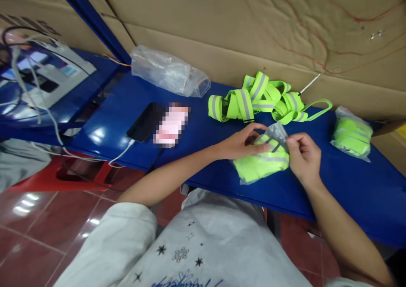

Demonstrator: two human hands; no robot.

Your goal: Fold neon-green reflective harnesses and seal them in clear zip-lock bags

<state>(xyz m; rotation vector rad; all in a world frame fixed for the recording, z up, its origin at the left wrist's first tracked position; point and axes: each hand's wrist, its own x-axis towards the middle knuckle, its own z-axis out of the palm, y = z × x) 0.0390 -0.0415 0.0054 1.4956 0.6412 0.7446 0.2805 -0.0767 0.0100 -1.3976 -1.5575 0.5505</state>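
A clear plastic bag (264, 166) with a folded neon-yellow reflective strap in it is between my hands, above the front part of the blue table. My left hand (242, 142) grips the bag's left side, with the thumb lying across the strap. At the bag's upper right edge, my right hand (304, 155) pinches the plastic, its other fingers curled in. Just behind my hands lies a loose pile of neon-yellow reflective straps (263, 94) with grey stripes. Off to the right sits another bagged strap (352, 135).
A bundle of clear plastic bags (169, 71) lies at the back of the blue table (203, 128). Two phones, one a dark phone (142, 122) on a white cable, lie left of my arm. Cardboard (206, 20) lines the back. Tangled cables (25, 75) hang at far left.
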